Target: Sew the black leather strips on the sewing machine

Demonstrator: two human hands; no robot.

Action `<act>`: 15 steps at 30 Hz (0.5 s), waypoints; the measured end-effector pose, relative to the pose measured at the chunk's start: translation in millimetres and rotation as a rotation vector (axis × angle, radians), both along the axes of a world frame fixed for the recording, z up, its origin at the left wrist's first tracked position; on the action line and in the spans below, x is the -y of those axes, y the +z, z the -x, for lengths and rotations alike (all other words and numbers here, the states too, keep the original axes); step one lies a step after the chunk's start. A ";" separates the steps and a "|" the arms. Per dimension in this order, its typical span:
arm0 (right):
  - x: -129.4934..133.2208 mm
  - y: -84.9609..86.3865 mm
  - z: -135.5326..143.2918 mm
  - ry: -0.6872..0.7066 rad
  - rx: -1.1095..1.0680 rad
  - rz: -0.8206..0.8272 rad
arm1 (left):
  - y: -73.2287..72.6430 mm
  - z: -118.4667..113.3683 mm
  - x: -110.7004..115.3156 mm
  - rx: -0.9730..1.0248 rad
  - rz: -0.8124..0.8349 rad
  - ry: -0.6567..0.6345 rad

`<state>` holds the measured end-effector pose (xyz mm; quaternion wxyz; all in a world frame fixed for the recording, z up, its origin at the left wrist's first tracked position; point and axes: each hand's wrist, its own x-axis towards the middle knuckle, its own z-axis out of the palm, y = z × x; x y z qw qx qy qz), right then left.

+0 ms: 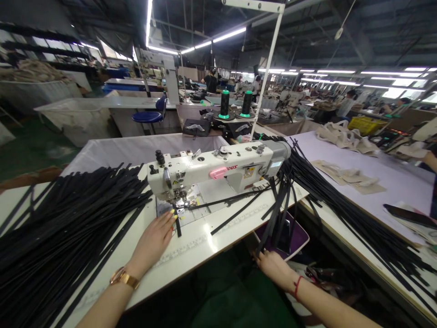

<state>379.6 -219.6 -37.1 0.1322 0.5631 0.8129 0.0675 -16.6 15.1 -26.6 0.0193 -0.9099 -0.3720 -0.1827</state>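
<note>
My left hand (155, 239) lies on the white sewing table, its fingers stretched out and their tips at a short black strap (178, 224) beside the presser foot (181, 205). The white sewing machine (205, 166) stands over that spot. Lower right, below the table's front edge, my right hand (275, 269) has its fingers curled at the lower end of hanging black straps (278, 218); its fingertips are partly in shadow. Another black strap (225, 199) runs under the machine arm, and a loose black strap (235, 213) lies in front of it.
A big heap of black straps (68, 214) covers the table's left side. More long straps (341, 209) stretch along the right. A purple-lined tray (300, 234) sits below the table edge. Two black thread cones (224, 104) stand behind the machine. Beige fabric pieces (351, 175) lie on the right-hand table.
</note>
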 end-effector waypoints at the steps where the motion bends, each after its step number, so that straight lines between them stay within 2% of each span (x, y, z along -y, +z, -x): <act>1: -1.7 -5.0 0.5 0.006 0.021 0.003 | -0.3 0.0 -0.2 0.008 -0.001 0.000; 4: -4.8 -8.6 6.0 0.007 0.020 -0.020 | 1.2 -1.0 0.6 0.045 -0.001 -0.003; 10: -3.9 6.7 33.1 0.139 -0.024 -0.135 | 12.6 -5.5 4.8 0.070 0.007 0.019; 13: -5.8 14.4 58.3 0.167 -0.221 -0.173 | 18.0 -7.2 5.3 0.057 0.019 0.041; 15: -7.3 24.0 81.6 0.141 -0.451 -0.068 | 21.1 -8.1 5.3 0.048 0.026 0.050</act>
